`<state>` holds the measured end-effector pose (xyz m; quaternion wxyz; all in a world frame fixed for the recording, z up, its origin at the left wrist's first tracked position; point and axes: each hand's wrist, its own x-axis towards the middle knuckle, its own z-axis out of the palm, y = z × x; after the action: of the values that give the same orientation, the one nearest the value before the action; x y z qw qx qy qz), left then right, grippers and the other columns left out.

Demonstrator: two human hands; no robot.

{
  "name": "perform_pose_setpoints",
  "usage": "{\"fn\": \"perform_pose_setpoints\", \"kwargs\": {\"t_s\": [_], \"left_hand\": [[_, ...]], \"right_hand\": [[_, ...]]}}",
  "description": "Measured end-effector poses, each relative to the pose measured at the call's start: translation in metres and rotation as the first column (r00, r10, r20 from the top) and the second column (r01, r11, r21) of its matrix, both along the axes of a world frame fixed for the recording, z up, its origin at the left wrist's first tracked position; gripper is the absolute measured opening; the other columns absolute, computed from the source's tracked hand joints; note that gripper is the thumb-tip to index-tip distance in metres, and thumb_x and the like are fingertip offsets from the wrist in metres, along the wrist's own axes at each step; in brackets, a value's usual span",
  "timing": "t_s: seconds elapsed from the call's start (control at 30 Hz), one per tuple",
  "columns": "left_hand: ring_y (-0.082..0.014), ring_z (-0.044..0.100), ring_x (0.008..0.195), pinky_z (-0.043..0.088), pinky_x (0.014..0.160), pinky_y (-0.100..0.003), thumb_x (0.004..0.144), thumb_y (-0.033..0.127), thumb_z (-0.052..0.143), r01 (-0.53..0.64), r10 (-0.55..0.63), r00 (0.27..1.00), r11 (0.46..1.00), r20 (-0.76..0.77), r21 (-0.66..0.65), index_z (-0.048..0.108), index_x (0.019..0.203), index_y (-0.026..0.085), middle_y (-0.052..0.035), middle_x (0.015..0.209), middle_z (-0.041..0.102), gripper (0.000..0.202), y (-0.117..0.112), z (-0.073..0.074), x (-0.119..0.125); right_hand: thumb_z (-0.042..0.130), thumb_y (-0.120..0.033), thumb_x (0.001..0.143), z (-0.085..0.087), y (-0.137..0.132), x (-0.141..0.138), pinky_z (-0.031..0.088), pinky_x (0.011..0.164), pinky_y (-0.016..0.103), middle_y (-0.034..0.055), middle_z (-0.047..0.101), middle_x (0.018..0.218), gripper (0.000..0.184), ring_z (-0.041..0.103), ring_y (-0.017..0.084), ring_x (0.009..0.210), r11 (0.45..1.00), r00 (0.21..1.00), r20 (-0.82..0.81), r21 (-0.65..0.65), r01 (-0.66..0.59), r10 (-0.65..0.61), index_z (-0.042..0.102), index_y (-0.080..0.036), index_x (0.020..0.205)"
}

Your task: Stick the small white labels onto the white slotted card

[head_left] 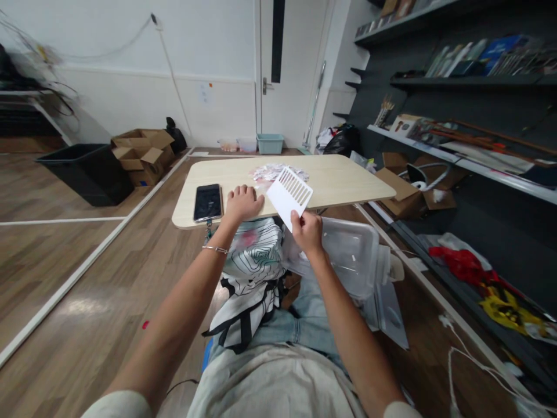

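Observation:
My right hand point(308, 231) pinches the lower corner of a flat white card with a row of slots cut in it point(282, 200), thumb on top. The card is tilted above the table's near edge. Palm down on the light wooden table point(343, 180) lies my left hand point(243, 203), its fingers apart and nothing seen in it; what is under the palm is hidden. A phone point(208, 202) with a strap lies left of that hand. Behind the card, a heap of small paper pieces point(272, 172) is spread on the tabletop, partly covered by the card.
A clear plastic bin point(348, 252) with a few white scraps sits below the table's near edge, right of my lap. Patterned cloth point(256, 249) lies over my lap. A black bin point(87, 174) and cardboard boxes point(145, 154) stand left; dark shelves point(470, 81) line the right.

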<state>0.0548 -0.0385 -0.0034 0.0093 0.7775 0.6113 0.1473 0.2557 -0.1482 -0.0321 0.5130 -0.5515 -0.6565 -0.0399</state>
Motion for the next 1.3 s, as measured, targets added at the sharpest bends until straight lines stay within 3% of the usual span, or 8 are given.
{"fn": "perform_pose_setpoints", "kwargs": {"t_s": [0.3,0.53,0.87,1.07,1.3], "left_hand": [[-0.0369,0.047,0.145,0.036,0.119,-0.054,0.103,0.054,0.032,-0.011,0.011,1.0,1.0,0.012,0.01,0.06,0.139,0.019,-0.0209,0.151,0.058,0.058,-0.003,0.0,0.002],[-0.0368,0.048,0.144,0.036,0.118,-0.053,0.104,0.051,0.032,-0.017,0.017,1.0,1.0,-0.007,0.015,0.06,0.139,0.018,-0.0211,0.152,0.058,0.056,-0.006,0.003,0.003],[-0.0355,0.047,0.143,0.036,0.118,-0.05,0.105,0.051,0.032,-0.021,0.021,0.999,1.0,-0.046,0.009,0.06,0.139,0.016,-0.02,0.15,0.058,0.056,-0.007,0.003,0.005],[-0.0359,0.047,0.143,0.036,0.118,-0.051,0.106,0.052,0.031,-0.019,0.019,0.999,1.0,-0.039,0.005,0.059,0.139,0.014,-0.0206,0.15,0.058,0.057,-0.005,0.002,0.004],[-0.036,0.047,0.143,0.035,0.119,-0.052,0.106,0.052,0.031,-0.013,0.013,1.0,1.0,-0.019,0.001,0.059,0.139,0.014,-0.0208,0.151,0.057,0.058,-0.001,-0.001,0.004]], "right_hand": [[0.05,-0.06,0.094,0.014,0.023,0.019,0.027,0.055,0.033,-0.0003,0.044,0.052,0.05,0.042,0.016,0.053,0.992,0.979,-0.177,-0.06,-0.111,0.099,0.045,-0.026,0.059],[0.054,-0.062,0.09,0.021,0.04,0.039,0.027,0.054,0.03,-0.0018,0.041,0.056,0.049,0.039,0.014,0.056,0.965,0.943,-0.249,-0.08,-0.248,0.222,0.05,-0.023,0.062],[0.058,-0.067,0.087,0.019,0.063,0.073,0.026,0.054,0.029,-0.0021,0.039,0.057,0.053,0.037,0.014,0.06,0.987,0.936,-0.326,-0.037,-0.155,0.135,0.047,-0.023,0.06],[0.061,-0.07,0.085,0.019,0.071,0.082,0.031,0.054,0.028,-0.0016,0.043,0.059,0.054,0.043,0.015,0.062,0.979,0.906,-0.396,-0.065,-0.191,0.151,0.051,-0.022,0.063],[0.066,-0.069,0.084,0.015,0.083,0.096,0.032,0.047,0.029,-0.0028,0.042,0.048,0.054,0.041,0.015,0.049,0.968,0.86,-0.492,-0.122,-0.22,0.133,0.049,-0.024,0.059]]}}
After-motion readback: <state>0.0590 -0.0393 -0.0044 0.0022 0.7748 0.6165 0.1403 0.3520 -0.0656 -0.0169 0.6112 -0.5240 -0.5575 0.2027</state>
